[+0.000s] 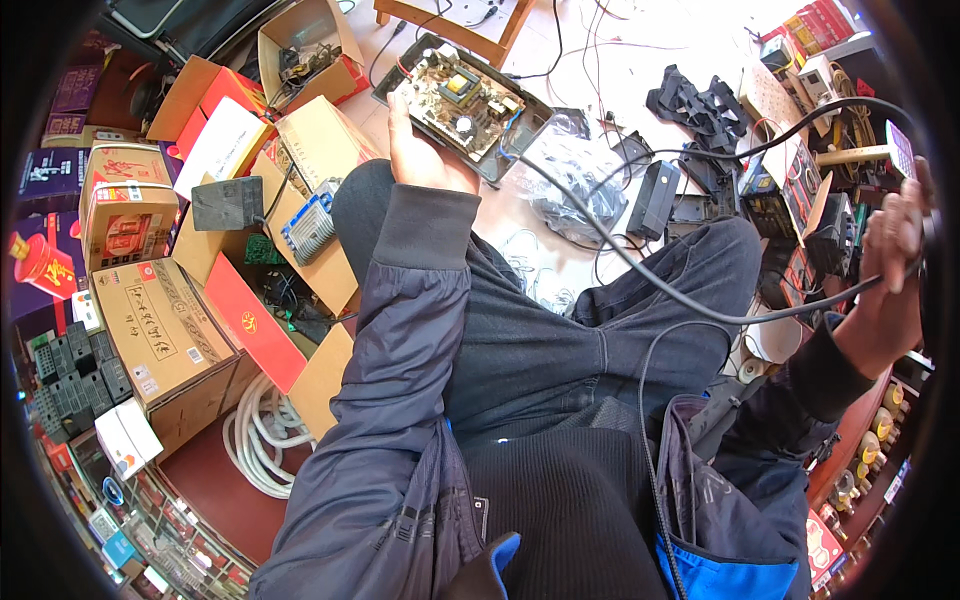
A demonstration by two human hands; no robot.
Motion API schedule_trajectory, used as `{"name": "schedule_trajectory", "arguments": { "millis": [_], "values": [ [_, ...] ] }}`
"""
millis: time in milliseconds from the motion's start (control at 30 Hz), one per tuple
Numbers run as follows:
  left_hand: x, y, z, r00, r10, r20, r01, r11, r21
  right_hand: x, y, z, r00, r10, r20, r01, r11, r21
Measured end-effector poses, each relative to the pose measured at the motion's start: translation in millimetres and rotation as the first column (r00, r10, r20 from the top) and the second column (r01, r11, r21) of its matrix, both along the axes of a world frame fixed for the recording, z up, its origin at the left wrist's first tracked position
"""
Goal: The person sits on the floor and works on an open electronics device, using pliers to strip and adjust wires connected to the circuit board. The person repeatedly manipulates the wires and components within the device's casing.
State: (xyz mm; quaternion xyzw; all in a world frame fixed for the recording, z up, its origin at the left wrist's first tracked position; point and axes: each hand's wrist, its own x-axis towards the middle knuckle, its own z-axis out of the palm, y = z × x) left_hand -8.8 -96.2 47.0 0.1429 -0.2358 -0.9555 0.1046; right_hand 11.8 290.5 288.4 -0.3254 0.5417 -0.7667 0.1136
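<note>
My left hand is wrapped round the near side of an open black plastic case, with the brown circuit board inside it facing up. Coils, capacitors and small wires stand on the board. A thick black cable runs from the case's right end across my lap to the far right. There my right hand is raised, its fingers bent and partly blurred against the dark rim, with the cable passing through it. A second stretch of cable curves from above back toward the same hand.
Open cardboard boxes with electronic parts crowd my left, near a white coiled hose. On the floor ahead lie a clear plastic bag, a black adapter, black straps and loose wires. Shelves of equipment line the right.
</note>
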Motion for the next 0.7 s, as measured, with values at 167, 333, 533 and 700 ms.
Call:
{"name": "schedule_trajectory", "arguments": {
  "millis": [167, 333, 533, 700],
  "values": [
    [1, 1, 2, 1.000, -0.008, -0.013, 0.009, 1.000, 0.025, 1, -8, -70, 0.673, -0.729, -0.124, 0.721, 0.609, 0.331],
    [2, 2, 5, 1.000, -0.020, -0.003, 0.020, 0.999, 0.050, -39, -1, -130, 0.614, -0.788, -0.048, 0.688, 0.503, 0.523],
    [2, 1, 5, 0.999, -0.039, 0.019, 0.039, 0.999, 0.032, -71, 11, -201, 0.634, -0.764, 0.119, 0.552, 0.555, 0.622],
    [-1, 2, 4, 0.999, -0.048, 0.009, 0.048, 0.997, 0.055, -85, -16, -220, 0.718, -0.644, -0.264, 0.443, 0.131, 0.887]
  ]
}}
